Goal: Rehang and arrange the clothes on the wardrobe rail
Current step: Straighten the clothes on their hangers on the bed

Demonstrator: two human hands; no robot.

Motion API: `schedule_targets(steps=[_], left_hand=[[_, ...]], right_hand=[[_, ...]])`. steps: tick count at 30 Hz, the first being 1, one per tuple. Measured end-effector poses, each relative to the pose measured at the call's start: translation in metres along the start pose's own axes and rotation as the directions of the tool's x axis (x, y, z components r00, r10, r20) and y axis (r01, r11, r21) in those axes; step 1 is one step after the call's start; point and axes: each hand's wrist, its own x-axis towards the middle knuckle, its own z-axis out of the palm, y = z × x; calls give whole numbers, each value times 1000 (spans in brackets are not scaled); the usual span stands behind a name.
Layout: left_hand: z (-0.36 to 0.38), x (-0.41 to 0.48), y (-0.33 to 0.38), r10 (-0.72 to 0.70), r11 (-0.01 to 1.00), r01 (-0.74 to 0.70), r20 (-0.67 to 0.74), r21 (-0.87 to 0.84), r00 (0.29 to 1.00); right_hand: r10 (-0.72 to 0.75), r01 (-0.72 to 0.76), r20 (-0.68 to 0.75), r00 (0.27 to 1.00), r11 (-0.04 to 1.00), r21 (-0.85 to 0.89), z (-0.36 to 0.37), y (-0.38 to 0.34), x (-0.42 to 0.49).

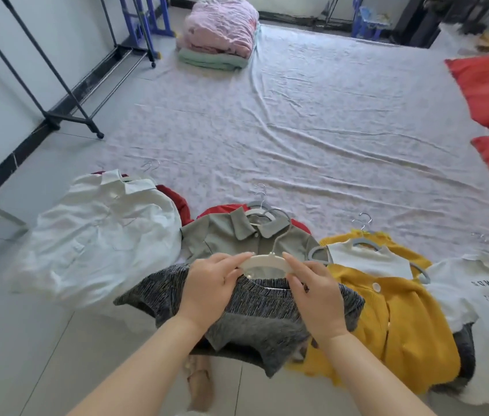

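Rail rack (66, 94) stands well beyond and left of the left hand (210, 283). White shirt (99, 232) lies just left of that hand. Each hand pinches one shoulder of the white hanger (262, 262), right hand (318, 292) opposite. This likely seats it in the neck of the grey knit top (255, 313) before lifting. Olive shirt (225, 238) lies just beyond the hands. Right of the right hand lie the yellow cardigan (387, 319) and printed tee (483, 304). Count: one of each garment named, one hanger held.

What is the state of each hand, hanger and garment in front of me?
left hand: grips white hanger, left side.
right hand: grips its right side.
white hanger: inside grey knit top neck.
grey knit top: on hanger, held.
olive shirt: lying flat, on hanger.
white shirt: lying flat, on hanger.
yellow cardigan: lying flat, on hanger.
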Motion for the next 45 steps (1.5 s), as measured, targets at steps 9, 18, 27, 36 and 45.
schedule_targets(steps=[9,18,27,36,45], left_hand=[[10,114,-80,-99,993,107,161,-40,982],[40,179,-129,-254,963,222,245,153,936],[9,154,-161,-493,862,425,266,275,828],[-79,148,-169,-579,793,497,183,351,794],[-181,146,-245,-605,757,539,83,371,792]], right_hand=[[109,-106,41,993,992,-73,69,9,104],[362,-306,197,911,915,-263,122,59,195],[458,-321,530,713,886,-333,157,44,181],[266,-146,664,699,962,-232,182,-28,171],[147,-36,638,756,982,-183,253,-116,211]])
